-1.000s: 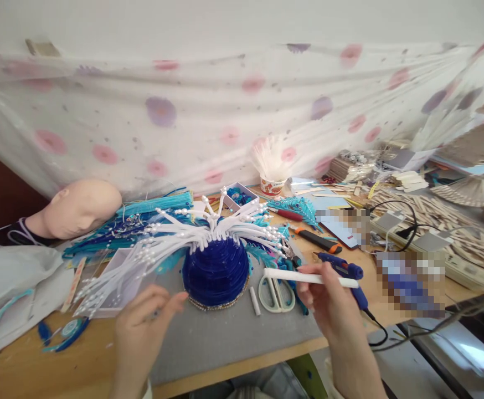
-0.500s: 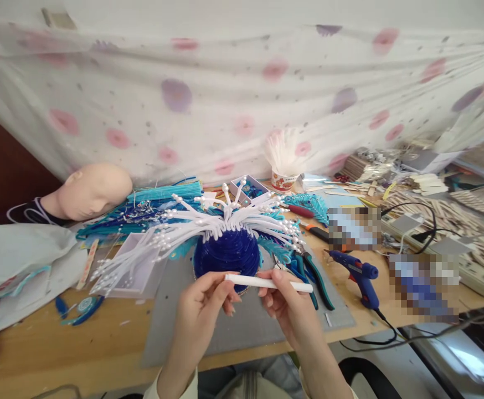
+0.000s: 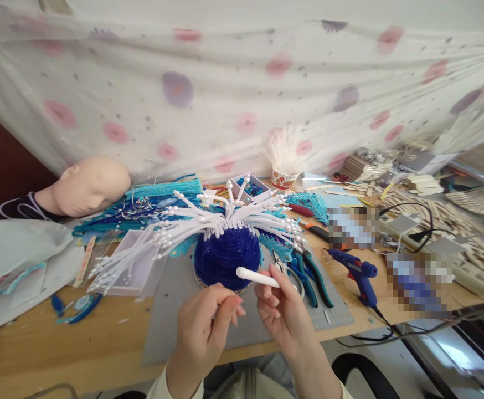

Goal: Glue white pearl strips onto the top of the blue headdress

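Note:
Between the thumb and fingers of my right hand is a slim white rod, one rounded end pointing left. My left hand is closed, thumb against curled fingers, apart from the rod; anything inside the pinch is hidden. Just beyond both hands stands a dark blue domed headpiece with a beaded lower rim. White pearl-tipped stems fan out from its top to both sides. It rests on a grey cutting mat.
Right of the headpiece lie scissors, teal-handled pliers and a blue glue gun with its cord. A mannequin head lies at the left. Behind are a paper cup of white strips and a small box.
My left hand has come off the white rod's left end and moved slightly lower. The rod now tilts in my right hand alone. The view has shifted slightly.

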Demonstrator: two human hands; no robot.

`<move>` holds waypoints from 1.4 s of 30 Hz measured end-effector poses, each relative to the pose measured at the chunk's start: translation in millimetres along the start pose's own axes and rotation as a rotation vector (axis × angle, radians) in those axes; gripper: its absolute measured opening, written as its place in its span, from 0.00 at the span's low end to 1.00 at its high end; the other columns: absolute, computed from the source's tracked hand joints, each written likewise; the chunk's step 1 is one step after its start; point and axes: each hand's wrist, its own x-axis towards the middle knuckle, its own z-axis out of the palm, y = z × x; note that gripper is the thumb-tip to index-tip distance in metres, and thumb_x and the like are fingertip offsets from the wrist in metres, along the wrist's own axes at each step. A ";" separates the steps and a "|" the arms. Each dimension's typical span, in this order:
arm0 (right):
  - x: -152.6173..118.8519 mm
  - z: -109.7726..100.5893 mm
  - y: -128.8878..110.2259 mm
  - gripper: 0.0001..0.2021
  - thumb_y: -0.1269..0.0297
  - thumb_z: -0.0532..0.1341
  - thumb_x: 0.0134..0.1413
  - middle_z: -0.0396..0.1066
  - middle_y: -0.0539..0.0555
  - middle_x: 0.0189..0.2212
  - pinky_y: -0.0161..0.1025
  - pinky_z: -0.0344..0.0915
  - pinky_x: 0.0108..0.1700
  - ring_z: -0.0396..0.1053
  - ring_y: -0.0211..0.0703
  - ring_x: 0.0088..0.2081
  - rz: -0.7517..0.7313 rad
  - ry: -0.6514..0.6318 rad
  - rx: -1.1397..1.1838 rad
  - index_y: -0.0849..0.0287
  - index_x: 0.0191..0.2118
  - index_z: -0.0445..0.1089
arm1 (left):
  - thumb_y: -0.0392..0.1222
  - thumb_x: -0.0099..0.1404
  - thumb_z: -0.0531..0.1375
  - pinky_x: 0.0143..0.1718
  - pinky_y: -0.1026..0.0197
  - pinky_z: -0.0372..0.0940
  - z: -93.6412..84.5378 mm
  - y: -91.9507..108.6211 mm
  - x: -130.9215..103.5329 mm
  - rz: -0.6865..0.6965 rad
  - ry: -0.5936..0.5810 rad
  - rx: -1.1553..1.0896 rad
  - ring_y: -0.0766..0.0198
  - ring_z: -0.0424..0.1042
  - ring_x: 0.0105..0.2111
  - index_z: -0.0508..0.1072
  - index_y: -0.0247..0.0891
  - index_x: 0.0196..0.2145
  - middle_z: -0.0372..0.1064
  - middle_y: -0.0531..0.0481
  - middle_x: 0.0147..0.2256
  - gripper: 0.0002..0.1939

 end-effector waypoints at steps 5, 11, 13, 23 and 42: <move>4.1 -2.2 -8.0 0.17 0.57 0.80 0.35 0.63 0.43 0.13 0.19 0.52 0.12 0.50 0.23 0.14 0.003 -0.028 0.024 0.63 0.24 0.77 | 0.35 0.64 0.67 0.35 0.64 0.72 -22.0 -17.5 -1.7 -0.071 0.206 0.197 0.64 0.80 0.30 0.79 0.43 0.33 0.82 0.55 0.31 0.04; 4.5 -6.9 -7.0 0.17 0.56 0.80 0.37 0.62 0.42 0.14 0.20 0.51 0.13 0.49 0.24 0.15 -0.006 -0.055 -0.015 0.61 0.26 0.76 | 0.38 0.67 0.63 0.45 0.60 0.72 -59.7 -44.7 -12.4 -0.040 0.077 0.388 0.60 0.81 0.40 0.82 0.45 0.35 0.82 0.51 0.42 0.07; 3.5 -8.8 -5.7 0.17 0.56 0.79 0.39 0.62 0.41 0.14 0.21 0.52 0.14 0.49 0.25 0.15 -0.019 -0.063 -0.035 0.60 0.27 0.74 | 0.44 0.67 0.64 0.37 0.62 0.72 -63.0 -47.8 -17.4 -0.093 0.132 0.495 0.62 0.80 0.31 0.82 0.44 0.37 0.81 0.52 0.32 0.06; -9.4 -16.6 -5.6 0.17 0.55 0.78 0.41 0.71 0.47 0.17 0.24 0.56 0.17 0.58 0.28 0.16 -0.158 -0.073 -0.193 0.60 0.27 0.75 | 0.33 0.67 0.62 0.49 0.58 0.71 -50.6 -43.8 -9.0 0.144 0.085 0.469 0.59 0.79 0.42 0.81 0.42 0.42 0.81 0.47 0.42 0.09; -30.5 -15.3 -15.2 0.13 0.54 0.74 0.46 0.75 0.50 0.20 0.33 0.67 0.25 0.69 0.36 0.19 -0.352 0.026 -0.678 0.58 0.24 0.77 | 0.30 0.70 0.58 0.40 0.62 0.76 -19.0 -16.5 15.1 0.521 -0.196 0.453 0.61 0.82 0.32 0.80 0.37 0.42 0.83 0.48 0.36 0.10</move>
